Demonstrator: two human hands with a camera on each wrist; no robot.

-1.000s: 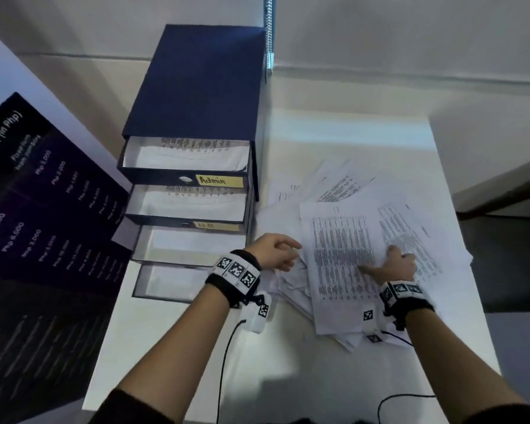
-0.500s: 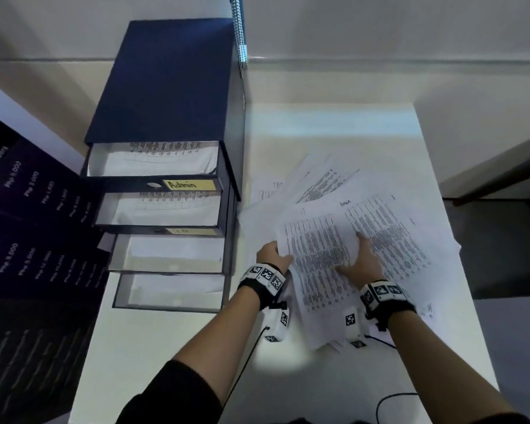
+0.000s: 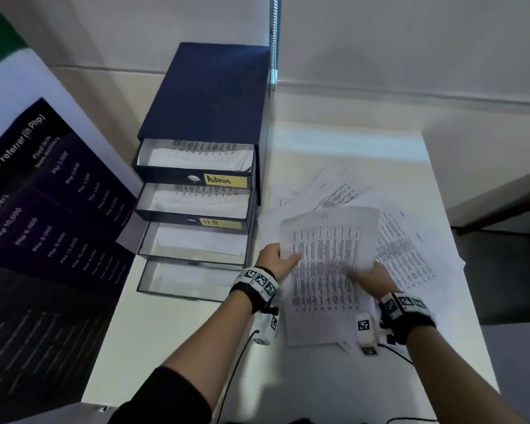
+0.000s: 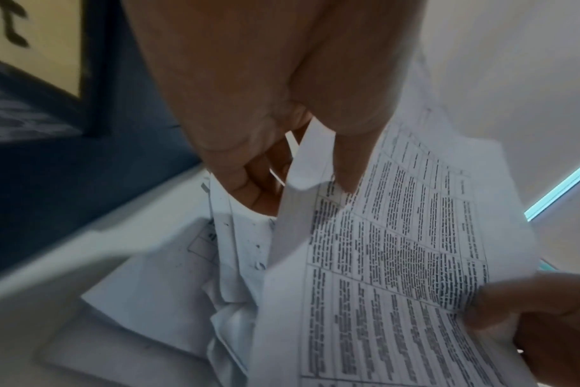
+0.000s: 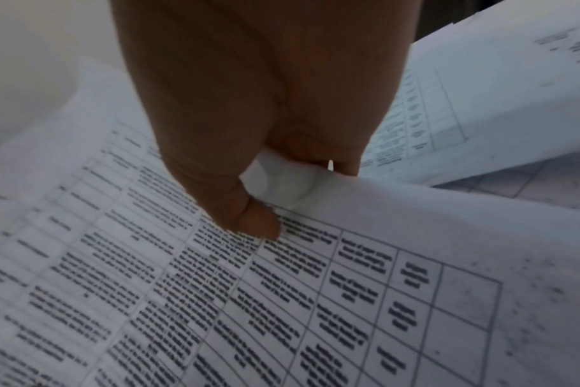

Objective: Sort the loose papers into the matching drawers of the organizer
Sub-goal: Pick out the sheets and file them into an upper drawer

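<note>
A printed sheet with a table (image 3: pixel 328 243) is lifted off the loose paper pile (image 3: pixel 410 255) on the white table. My left hand (image 3: pixel 276 258) pinches its left edge, thumb on top (image 4: pixel 348 146). My right hand (image 3: pixel 371 276) pinches its right edge, thumb pressed on the print (image 5: pixel 249 220). The dark blue organizer (image 3: pixel 205 96) stands to the left with several drawers pulled out. The top drawer (image 3: pixel 196 157) carries a yellow "Admin" label (image 3: pixel 225 180); the second (image 3: pixel 193 200) a yellow label (image 3: pixel 221 223). Both hold printed sheets.
A dark poster board (image 3: pixel 43 209) leans at the left, close to the drawers. The two lower drawers (image 3: pixel 193 243) hold white sheets. A metal chain (image 3: pixel 274 41) hangs behind the organizer. Cables (image 3: pixel 236 356) trail from my wrists over the table's (image 3: pixel 166 347) front part.
Both hands have closed on the top sheet's edges and raised it off the pile. Earlier my right fingers lay flat on it and my left hand was beside the pile.
</note>
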